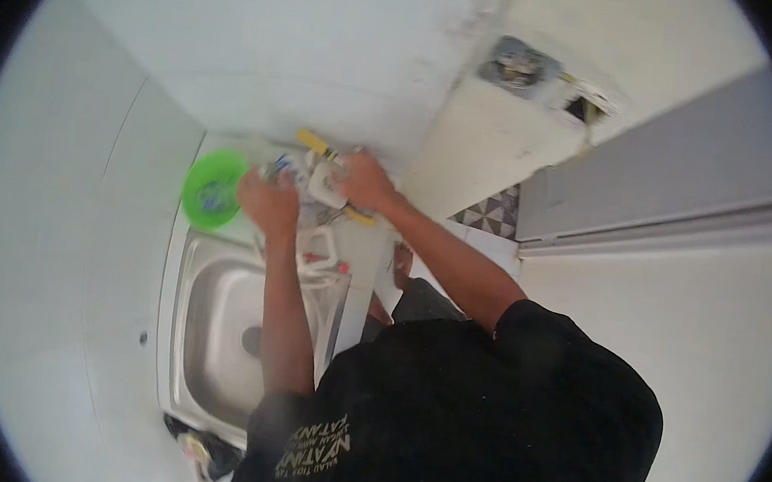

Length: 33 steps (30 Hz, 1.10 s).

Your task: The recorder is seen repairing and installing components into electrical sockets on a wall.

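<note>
Both hands work over the counter beyond the sink. My left hand (269, 200) is closed beside the green bowl (198, 192); something small and greyish shows at its fingertips, too blurred to name. Fingers curled, my right hand (365, 181) grips a white rounded plastic piece (326, 186). Close behind that piece lies a yellow-handled tool (314, 141), its kind unclear. Another yellow handle (360, 216) shows just below my right hand. Blue-and-white bits (290, 170) sit between the hands, partly hidden. The bowl holds small bluish things.
A steel sink (217, 318) fills the near left counter. Beside its far edge are a white square frame (317, 247) and a small red thing (343, 268). A dark bundle (206, 449) lies at the sink's near end. An open wall box with wiring (516, 65) is at upper right.
</note>
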Tool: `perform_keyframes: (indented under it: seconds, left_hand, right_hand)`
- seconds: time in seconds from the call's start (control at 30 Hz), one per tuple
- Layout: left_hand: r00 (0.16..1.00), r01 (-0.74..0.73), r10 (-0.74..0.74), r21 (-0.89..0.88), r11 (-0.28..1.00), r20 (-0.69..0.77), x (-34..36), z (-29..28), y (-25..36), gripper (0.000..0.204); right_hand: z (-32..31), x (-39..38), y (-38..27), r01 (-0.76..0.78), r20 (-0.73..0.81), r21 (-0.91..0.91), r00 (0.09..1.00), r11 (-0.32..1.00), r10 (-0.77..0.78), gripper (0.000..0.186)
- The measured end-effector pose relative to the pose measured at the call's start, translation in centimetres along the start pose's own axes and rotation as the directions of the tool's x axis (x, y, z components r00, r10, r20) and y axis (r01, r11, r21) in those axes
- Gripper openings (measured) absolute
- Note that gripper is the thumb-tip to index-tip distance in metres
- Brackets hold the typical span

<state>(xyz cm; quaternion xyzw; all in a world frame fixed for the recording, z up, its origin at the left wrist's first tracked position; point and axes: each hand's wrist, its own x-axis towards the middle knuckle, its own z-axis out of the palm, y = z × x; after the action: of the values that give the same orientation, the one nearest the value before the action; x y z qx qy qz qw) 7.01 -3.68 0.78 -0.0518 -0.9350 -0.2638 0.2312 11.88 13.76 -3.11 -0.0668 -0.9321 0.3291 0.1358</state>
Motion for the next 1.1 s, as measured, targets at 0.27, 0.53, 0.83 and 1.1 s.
perform_keyframes:
  seconds: [0.27, 0.53, 0.83, 1.1]
  left_hand:
    - [0.867, 0.223, 0.307, -0.857, 0.465, 0.392, -4.1, -8.5, 11.1, 0.033]
    - [0.701, 0.623, 0.488, -0.779, -0.064, 0.52, -3.4, -8.5, 18.4, 0.028]
    - [0.972, -0.118, -0.067, -0.719, 0.685, -0.224, 1.6, -5.3, 27.6, 0.132]
    - [0.887, -0.297, -0.04, -0.637, 0.711, -0.459, 2.5, -0.9, 26.2, 0.146]
  right_hand:
    - [-13.3, -10.1, -6.4, -0.077, 0.012, 0.424, 0.997, 0.903, 0.079, 0.024]
    - [-20.5, -15.3, -7.9, -0.18, -0.227, 0.339, 0.937, 0.924, 0.266, 0.025]
    - [-23.6, -13.4, -7.0, -0.13, -0.569, 0.41, 0.737, 0.903, 0.365, 0.025]
    - [-19.2, -16.2, -5.1, -0.18, -0.454, 0.484, 0.785, 0.856, 0.421, 0.025]
